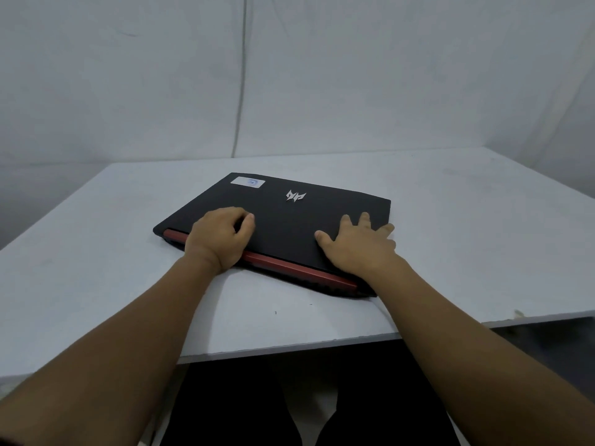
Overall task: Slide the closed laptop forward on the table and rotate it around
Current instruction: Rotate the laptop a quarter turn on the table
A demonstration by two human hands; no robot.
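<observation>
A closed black laptop (pixel 289 220) lies at an angle on the white table (pixel 96 252). Its red hinge strip (pixel 289 265) faces me. A silver logo (pixel 295 196) sits on the lid, and a white sticker (pixel 248 182) marks the far left corner. My left hand (pixel 219 236) rests on the near left part of the lid, fingers curled, its heel over the red strip. My right hand (pixel 357 246) presses flat on the near right part of the lid, fingers spread, fingertips reaching the laptop's right edge.
The table's near edge (pixel 289 347) runs just below my forearms, with my dark-clothed legs (pixel 225 407) under it. A pale wall (pixel 289 75) stands close behind the table's far edge. Bare tabletop surrounds the laptop on all sides.
</observation>
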